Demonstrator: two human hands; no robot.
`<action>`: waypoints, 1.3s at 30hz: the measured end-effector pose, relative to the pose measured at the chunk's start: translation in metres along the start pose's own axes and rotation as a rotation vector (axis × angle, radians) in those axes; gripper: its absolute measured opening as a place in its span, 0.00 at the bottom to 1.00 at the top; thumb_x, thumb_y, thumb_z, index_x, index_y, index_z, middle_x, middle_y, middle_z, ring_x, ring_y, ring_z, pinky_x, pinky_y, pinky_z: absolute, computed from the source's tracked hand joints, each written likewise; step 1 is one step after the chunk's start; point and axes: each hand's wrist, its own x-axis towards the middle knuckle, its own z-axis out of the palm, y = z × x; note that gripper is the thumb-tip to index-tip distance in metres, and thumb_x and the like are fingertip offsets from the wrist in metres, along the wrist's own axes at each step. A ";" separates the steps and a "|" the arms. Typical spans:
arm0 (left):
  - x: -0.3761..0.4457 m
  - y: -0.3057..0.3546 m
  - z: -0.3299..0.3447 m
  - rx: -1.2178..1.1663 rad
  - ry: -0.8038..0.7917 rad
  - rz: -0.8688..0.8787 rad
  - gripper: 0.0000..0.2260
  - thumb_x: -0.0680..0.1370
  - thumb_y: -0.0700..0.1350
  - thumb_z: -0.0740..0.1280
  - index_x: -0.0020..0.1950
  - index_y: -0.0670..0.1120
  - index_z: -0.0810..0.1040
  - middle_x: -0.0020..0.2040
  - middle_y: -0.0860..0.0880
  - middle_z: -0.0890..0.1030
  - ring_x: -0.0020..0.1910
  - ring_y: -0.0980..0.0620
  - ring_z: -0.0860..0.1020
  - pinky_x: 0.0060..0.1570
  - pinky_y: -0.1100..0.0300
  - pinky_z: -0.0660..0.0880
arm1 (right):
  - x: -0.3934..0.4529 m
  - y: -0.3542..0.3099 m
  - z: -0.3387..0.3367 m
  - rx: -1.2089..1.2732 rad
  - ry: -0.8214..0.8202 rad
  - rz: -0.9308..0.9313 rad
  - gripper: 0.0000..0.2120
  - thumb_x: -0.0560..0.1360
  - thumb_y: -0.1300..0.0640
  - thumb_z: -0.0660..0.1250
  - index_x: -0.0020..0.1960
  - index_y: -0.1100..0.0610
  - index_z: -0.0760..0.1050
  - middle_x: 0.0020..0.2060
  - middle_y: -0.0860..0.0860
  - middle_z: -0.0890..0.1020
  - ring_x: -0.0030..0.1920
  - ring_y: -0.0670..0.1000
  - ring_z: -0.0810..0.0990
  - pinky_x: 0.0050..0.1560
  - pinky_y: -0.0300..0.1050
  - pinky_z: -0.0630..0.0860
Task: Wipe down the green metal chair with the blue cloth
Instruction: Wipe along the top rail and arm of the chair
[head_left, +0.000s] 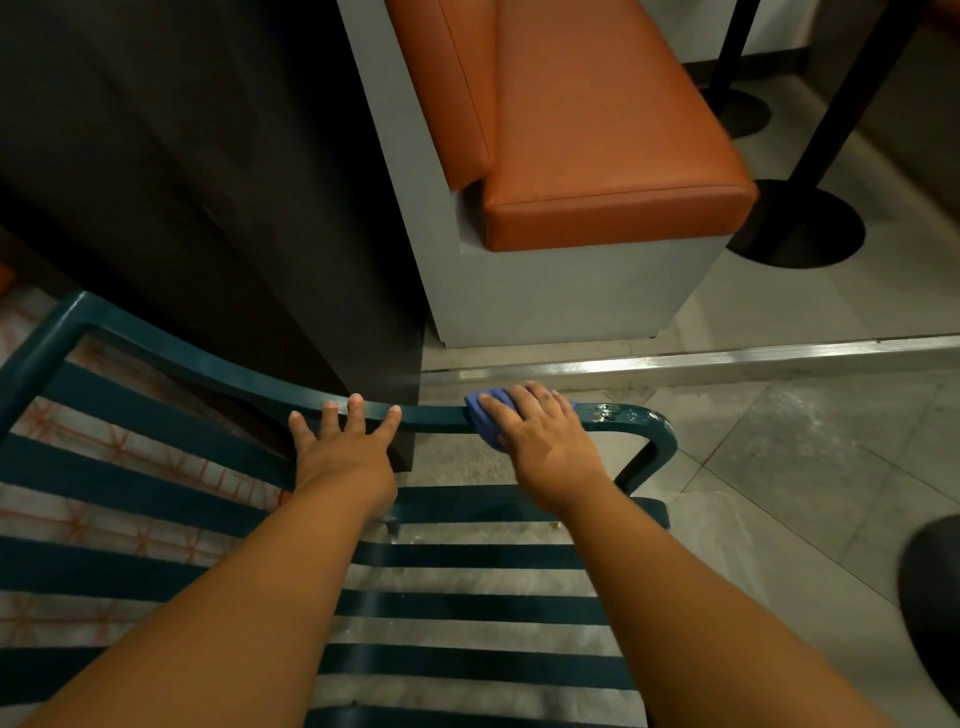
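The green metal chair (171, 358) fills the lower left, its slats running across below my arms and its armrest curving from upper left to a rounded end at the right. My right hand (540, 431) presses the blue cloth (480, 418) onto that armrest near the rounded end; the cloth is mostly covered by my fingers. The armrest right of the cloth looks wet and shiny. My left hand (343, 447) rests flat on the same armrest further left, fingers spread, holding nothing.
A dark wall panel (182, 156) stands just behind the armrest. An orange padded bench (597, 130) on a grey base sits beyond. Black table posts with round bases (800, 223) stand at upper right. A metal floor strip (727, 358) crosses the tiles.
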 end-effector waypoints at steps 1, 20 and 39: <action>-0.001 0.000 0.000 -0.004 -0.002 -0.001 0.44 0.75 0.45 0.65 0.73 0.60 0.32 0.77 0.45 0.35 0.74 0.38 0.37 0.66 0.32 0.37 | -0.007 0.014 -0.002 0.003 0.015 -0.006 0.34 0.77 0.59 0.62 0.77 0.47 0.50 0.75 0.54 0.59 0.75 0.58 0.53 0.76 0.56 0.46; -0.003 0.083 -0.014 -0.217 0.015 0.230 0.43 0.75 0.41 0.64 0.75 0.57 0.34 0.77 0.49 0.37 0.76 0.44 0.40 0.70 0.38 0.40 | -0.015 0.032 0.005 0.022 0.118 0.324 0.36 0.73 0.60 0.65 0.76 0.46 0.53 0.76 0.53 0.57 0.76 0.59 0.47 0.71 0.58 0.36; -0.007 0.083 -0.013 -0.252 -0.007 0.206 0.46 0.73 0.36 0.63 0.74 0.58 0.31 0.76 0.49 0.33 0.75 0.45 0.37 0.71 0.39 0.41 | -0.027 0.073 -0.001 0.268 0.221 0.441 0.18 0.81 0.45 0.53 0.69 0.44 0.68 0.70 0.49 0.71 0.72 0.54 0.62 0.74 0.55 0.54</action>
